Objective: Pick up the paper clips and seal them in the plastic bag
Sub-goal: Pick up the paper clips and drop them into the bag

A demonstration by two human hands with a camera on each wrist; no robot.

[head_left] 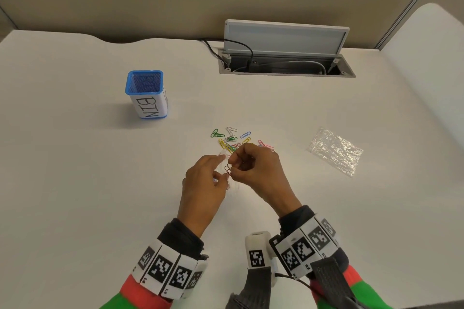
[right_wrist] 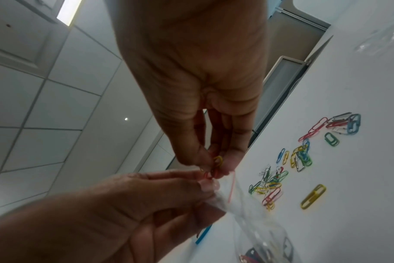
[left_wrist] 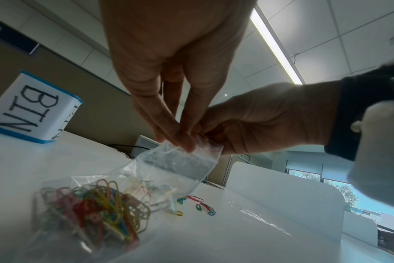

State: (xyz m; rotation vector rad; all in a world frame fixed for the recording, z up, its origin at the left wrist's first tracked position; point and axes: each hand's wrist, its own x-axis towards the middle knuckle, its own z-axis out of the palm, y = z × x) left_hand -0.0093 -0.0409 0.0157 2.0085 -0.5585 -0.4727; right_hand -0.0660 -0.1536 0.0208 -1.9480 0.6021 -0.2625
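A small clear plastic bag (left_wrist: 169, 167) hangs over the table, its lower part (left_wrist: 95, 208) holding several coloured paper clips. My left hand (head_left: 221, 168) pinches the bag's mouth (right_wrist: 223, 195) from the left. My right hand (head_left: 236, 163) is just right of it and pinches a few paper clips (right_wrist: 216, 165), yellow and red, right at the bag's opening. More loose paper clips (head_left: 232, 140) of several colours lie scattered on the white table just beyond both hands; the right wrist view shows this loose scatter (right_wrist: 299, 160) too.
A second, crumpled clear bag (head_left: 335, 152) lies flat to the right. A blue mesh cup labelled BIN (head_left: 147, 94) stands at the back left. An open cable hatch (head_left: 286, 60) with cords sits at the table's far edge, before a partition wall.
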